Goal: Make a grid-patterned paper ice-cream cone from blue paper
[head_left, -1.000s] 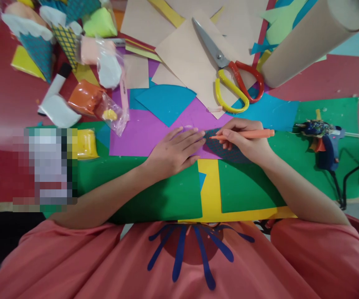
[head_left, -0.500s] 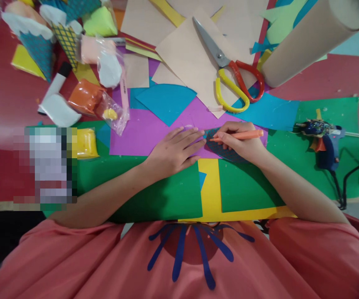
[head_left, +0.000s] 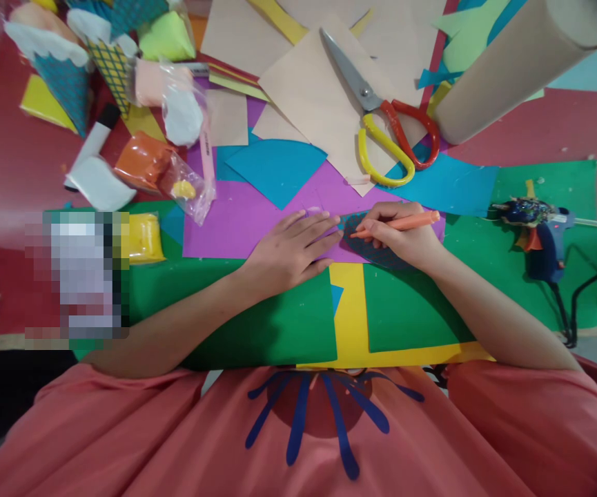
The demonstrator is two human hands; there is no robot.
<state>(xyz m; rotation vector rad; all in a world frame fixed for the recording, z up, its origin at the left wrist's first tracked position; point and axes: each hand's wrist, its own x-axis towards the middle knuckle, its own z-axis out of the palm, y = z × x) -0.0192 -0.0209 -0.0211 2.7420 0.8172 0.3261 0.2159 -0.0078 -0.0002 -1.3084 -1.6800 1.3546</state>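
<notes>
My right hand [head_left: 399, 235] is closed round an orange marker [head_left: 415, 221]. Its tip rests on a dark blue paper piece [head_left: 368, 245] marked with a grid of lines, partly hidden under the hand. Lying flat with fingers stretched out, my left hand [head_left: 298, 252] presses on the purple sheet [head_left: 215, 228], its fingertips at the left end of the gridded piece. A plain blue fan-shaped piece [head_left: 280, 169] lies just beyond my hands on the purple sheet.
Scissors [head_left: 373, 103] with red and yellow handles lie beyond my hands. A glue gun [head_left: 541, 235] sits on green foam sheet at right, near a beige roll [head_left: 526, 69]. Paper cones [head_left: 63, 83], bagged clay [head_left: 143, 159] and a black-capped marker [head_left: 94, 141] crowd the left.
The marker tip has shifted slightly toward me and to the right on the gridded piece. My left hand keeps its place.
</notes>
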